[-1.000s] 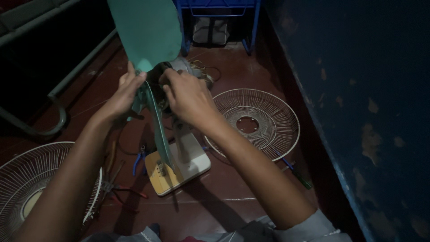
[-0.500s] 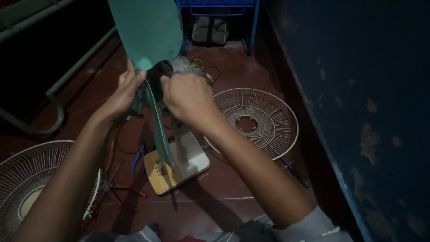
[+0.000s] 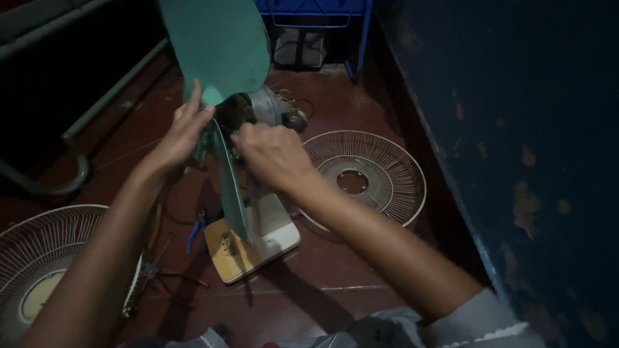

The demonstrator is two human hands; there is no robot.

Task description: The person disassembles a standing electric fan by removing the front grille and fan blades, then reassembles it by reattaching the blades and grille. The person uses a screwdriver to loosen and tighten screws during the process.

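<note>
Left hand (image 3: pixel 184 132) is gripping the green fan blade (image 3: pixel 219 45) at its root, right hand (image 3: pixel 271 151) is curling closed on the hub beside the motor (image 3: pixel 267 106), both working above the fan base (image 3: pixel 255 241), grille (image 3: pixel 364 177) lying to the right on the floor.

Right side: the dark blue wall (image 3: pixel 516 129) shuts you in; the wire fan guard (image 3: pixel 364 177) lies flat between it and the fan base (image 3: pixel 258 241).
Left side: pliers (image 3: pixel 169 270) and a second guard (image 3: pixel 45 270) crowd the floor.
Above: the green fan blade (image 3: pixel 216 45) blocks your reach.
Near edge: bare red floor (image 3: pixel 303 303) lets you pass.
</note>
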